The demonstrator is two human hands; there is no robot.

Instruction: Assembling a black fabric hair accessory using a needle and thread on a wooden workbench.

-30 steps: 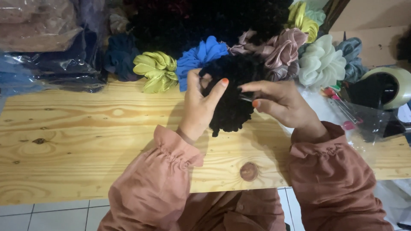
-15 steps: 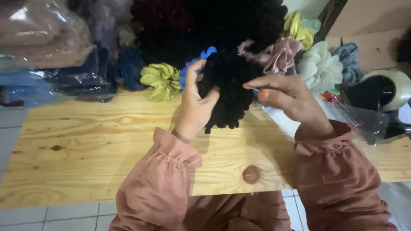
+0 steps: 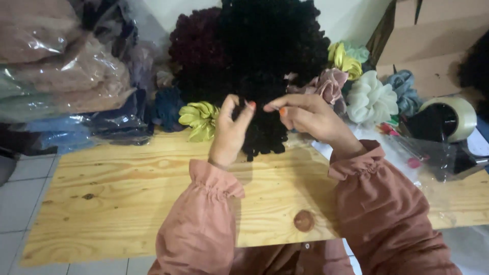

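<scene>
The held scrunchie [image 3: 265, 127] hangs over the far edge of the worktop [image 3: 127, 203], between the left hand [image 3: 229, 130] on its left and the right hand [image 3: 310, 119] on its right, both touching it. Behind it rises a heap of scrunchies [image 3: 270, 40]. Left of it lies another scrunchie [image 3: 198, 119], and farther left plastic-wrapped bundles [image 3: 61, 76]. Right of it lie more scrunchies [image 3: 372, 99], then a tape dispenser [image 3: 448, 122], with a cardboard box [image 3: 438, 46] behind that.

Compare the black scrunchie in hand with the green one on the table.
The black scrunchie is held up by the left hand and right hand; the green scrunchie lies untouched on the table. Black looks bigger and matte; green is smaller and shiny. Both are ruffled fabric.
</scene>
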